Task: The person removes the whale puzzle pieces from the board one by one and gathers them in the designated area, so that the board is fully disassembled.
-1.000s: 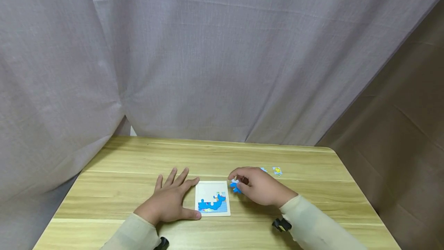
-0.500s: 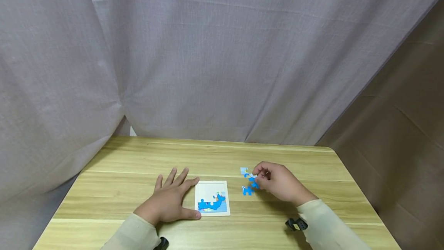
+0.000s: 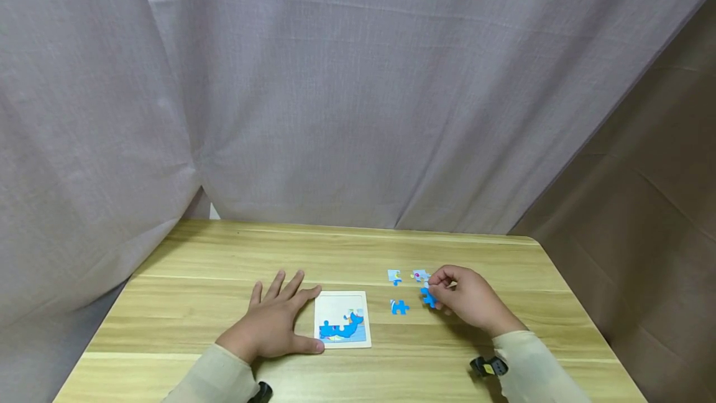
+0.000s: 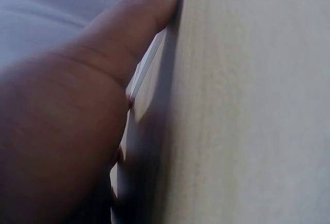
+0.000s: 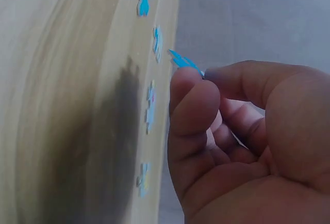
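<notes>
Grey drapes hang behind your wooden table point(image 3: 224, 254); your left hand point(image 3: 272, 322) lies flat with fingers spread, thumb against the puzzle tray point(image 3: 342, 303). Your right hand point(image 3: 470, 300) pinches a blue piece point(image 3: 428, 298) just above the table, right of the tray; three loose pieces point(image 3: 399, 307) lie beside it.

Curtained recording booth point(image 3: 358, 92), wooden table point(image 3: 224, 254)
</notes>
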The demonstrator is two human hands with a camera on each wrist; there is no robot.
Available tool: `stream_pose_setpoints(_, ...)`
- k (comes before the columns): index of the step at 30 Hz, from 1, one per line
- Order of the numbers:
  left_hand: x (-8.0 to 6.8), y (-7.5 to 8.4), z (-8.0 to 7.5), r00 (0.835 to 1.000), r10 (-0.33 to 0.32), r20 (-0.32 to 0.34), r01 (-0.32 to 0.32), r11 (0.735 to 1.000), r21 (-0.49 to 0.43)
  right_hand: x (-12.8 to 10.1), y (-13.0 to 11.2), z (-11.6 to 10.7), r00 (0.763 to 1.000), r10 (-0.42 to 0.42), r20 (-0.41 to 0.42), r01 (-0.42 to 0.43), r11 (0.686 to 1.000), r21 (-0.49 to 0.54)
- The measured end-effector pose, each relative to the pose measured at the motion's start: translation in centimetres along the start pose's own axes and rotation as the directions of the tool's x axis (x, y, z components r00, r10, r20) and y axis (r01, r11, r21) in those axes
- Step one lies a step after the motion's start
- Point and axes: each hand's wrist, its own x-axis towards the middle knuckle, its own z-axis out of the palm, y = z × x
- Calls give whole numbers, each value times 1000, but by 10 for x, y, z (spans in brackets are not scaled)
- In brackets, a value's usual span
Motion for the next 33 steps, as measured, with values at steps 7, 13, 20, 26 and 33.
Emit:
stream_pose_setpoints(7, 1, 0, 0, 1000, 5, -1, -5, 1000, 0, -3, 9, 2, 999, 42, 28, -43, 998, 42)
stream_pose_setpoints(13, 1, 1, -2, 1000, 3, 4, -3, 1000, -11, -2, 15, 7, 998, 46, 52, -50, 995, 87)
stream_pose_setpoints(20, 0, 2, -2, 1000, -2, 8, 2, 1000, -12, -2, 15, 10, 997, 69, 40, -72, 996, 57)
stream_pose_setpoints(26, -1, 2, -1, 1000, -7, 8, 7, 1000, -9, -1, 15, 11, 995, 97, 29, -97, 995, 1)
stream_pose_setpoints(33, 0, 0, 1, 1000, 2, 3, -2, 1000, -8, -1, 16, 13, 995, 92, 25, -90, 994, -56)
